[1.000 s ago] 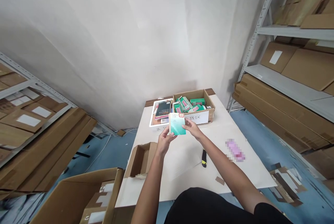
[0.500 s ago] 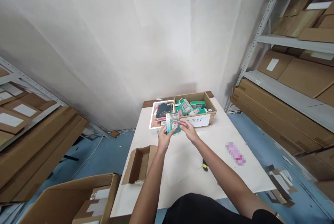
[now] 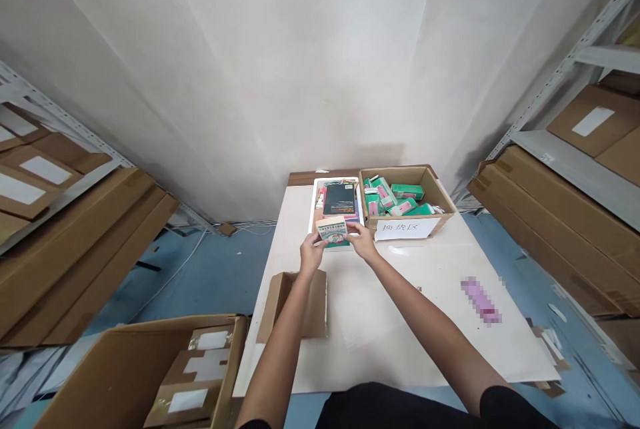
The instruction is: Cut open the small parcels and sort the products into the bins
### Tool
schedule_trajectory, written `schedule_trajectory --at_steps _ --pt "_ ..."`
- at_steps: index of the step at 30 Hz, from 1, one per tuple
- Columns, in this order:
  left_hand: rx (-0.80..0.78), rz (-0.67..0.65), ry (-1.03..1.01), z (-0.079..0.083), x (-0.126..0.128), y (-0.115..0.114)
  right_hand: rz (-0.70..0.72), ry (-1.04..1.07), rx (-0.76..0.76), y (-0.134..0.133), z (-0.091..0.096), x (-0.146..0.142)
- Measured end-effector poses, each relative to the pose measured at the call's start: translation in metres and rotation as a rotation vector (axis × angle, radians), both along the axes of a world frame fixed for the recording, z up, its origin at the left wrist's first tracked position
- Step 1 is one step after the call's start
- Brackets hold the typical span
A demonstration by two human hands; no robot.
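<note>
Both hands hold a small green and cream box (image 3: 332, 230) over the white table (image 3: 400, 322). My left hand (image 3: 312, 254) pinches its left end and my right hand (image 3: 361, 241) pinches its right end. The small box lies flat, just in front of a white tray (image 3: 313, 210) with a dark book (image 3: 339, 200) inside. To the right of the tray stands a brown carton (image 3: 440, 201) filled with several green and pink boxes (image 3: 389, 193), with a white paper label (image 3: 406, 228) on its front.
A small open cardboard box (image 3: 296, 306) sits at the table's left edge under my left forearm. A large open carton (image 3: 145, 376) stands on the blue floor at lower left. Shelves with flat cartons (image 3: 75, 242) line both sides. A blurred pink item (image 3: 480, 300) lies at the table's right.
The small box has turned from upright to lying flat and has moved forward toward the white tray. The camera has swung to the left, so the table now sits more to the right.
</note>
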State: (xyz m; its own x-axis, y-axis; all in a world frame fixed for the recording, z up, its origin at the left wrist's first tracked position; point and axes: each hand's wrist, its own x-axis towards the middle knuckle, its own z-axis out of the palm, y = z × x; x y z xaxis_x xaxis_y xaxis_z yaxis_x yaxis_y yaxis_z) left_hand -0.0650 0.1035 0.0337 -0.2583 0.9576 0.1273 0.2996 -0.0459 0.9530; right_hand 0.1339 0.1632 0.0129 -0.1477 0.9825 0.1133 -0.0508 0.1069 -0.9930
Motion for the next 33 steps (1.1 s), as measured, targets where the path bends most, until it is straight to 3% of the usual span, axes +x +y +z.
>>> schedule_trajectory --at_steps 3,6,9,12,15,18,21,24,28,31,33 --pt "-0.012 0.043 0.105 -0.017 -0.032 0.041 -0.066 -0.073 0.05 0.04 -0.009 -0.04" --pt "-0.151 0.048 0.213 -0.036 -0.051 0.084 -0.113 -0.203 0.045 0.076 -0.021 -0.069" --pt "-0.351 -0.017 0.31 -0.059 -0.054 0.113 -0.075 -0.592 -0.073 0.09 -0.037 -0.086" --pt "-0.463 -0.068 0.337 -0.081 -0.052 0.122 -0.02 -0.89 -0.198 0.079 -0.055 -0.098" --pt "-0.533 -0.092 0.362 -0.097 -0.051 0.119 -0.012 -1.05 -0.171 0.063 -0.067 -0.106" --pt "-0.573 -0.121 0.375 -0.104 -0.052 0.117 0.053 -1.263 -0.133 0.061 -0.066 -0.108" --pt "-0.594 -0.141 0.38 -0.105 -0.053 0.115 0.136 -1.324 -0.159 0.067 -0.061 -0.104" --pt "-0.528 -0.065 0.371 -0.107 -0.054 0.097 0.104 -1.206 -0.061 0.058 -0.068 -0.085" --pt "-0.248 0.095 0.401 -0.125 -0.039 0.036 -0.15 -1.015 0.101 0.002 -0.109 -0.033" --pt "-0.162 0.001 0.445 -0.146 -0.002 -0.026 -0.174 -1.067 -0.059 -0.06 -0.148 0.017" --pt "-0.227 -0.128 0.459 -0.162 0.029 -0.066 -0.114 -1.145 -0.225 -0.099 -0.169 0.05"
